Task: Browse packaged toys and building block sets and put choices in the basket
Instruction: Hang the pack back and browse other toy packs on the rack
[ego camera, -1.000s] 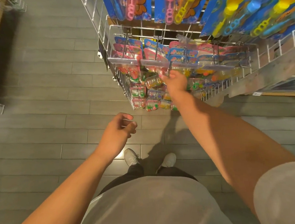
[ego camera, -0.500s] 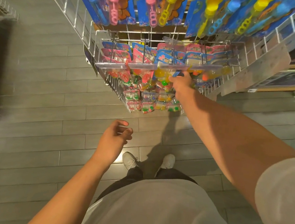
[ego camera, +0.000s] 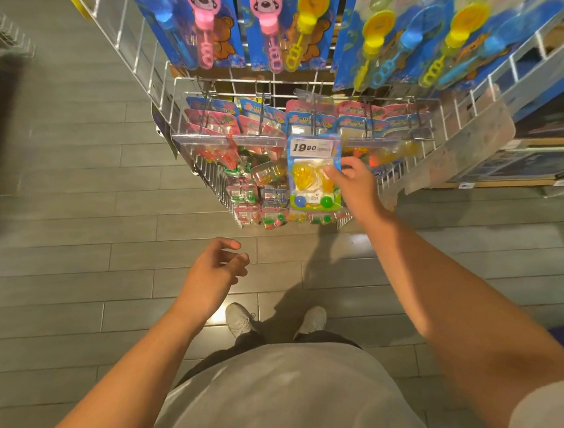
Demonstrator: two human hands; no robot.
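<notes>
Nearest the camera, a grey shirt fills the bottom of the view, with two pale shoes (ego camera: 240, 319) below it on the grey plank floor (ego camera: 72, 197). The left hand (ego camera: 213, 271) hangs in the air above the floor, fingers loosely curled and apart, holding nothing and touching nothing; it sits well below the display.

Farther out, the right hand (ego camera: 355, 182) reaches up to the wire rack (ego camera: 209, 174) and pinches a blister-pack toy (ego camera: 312, 172) by its right edge, thumb on the front face. The pack lies just left of the hand, upright and facing the camera, in front of the other hanging packs (ego camera: 252, 184). Its card is blue above and green below; under the clear bubble are yellow pieces, with a blue ball and a green ball near the bottom. A white price sticker (ego camera: 313, 147) at the top of the card reads "19 90"; the smaller print beside it is too fine to read.

Behind it, rows of pink and blue header cards hang on pegs, their lettering illegible. Highest and farthest hang blue cards of bubble wands (ego camera: 201, 18) in pink, yellow and blue, two with a dog face, with a bear printed on the cards.
</notes>
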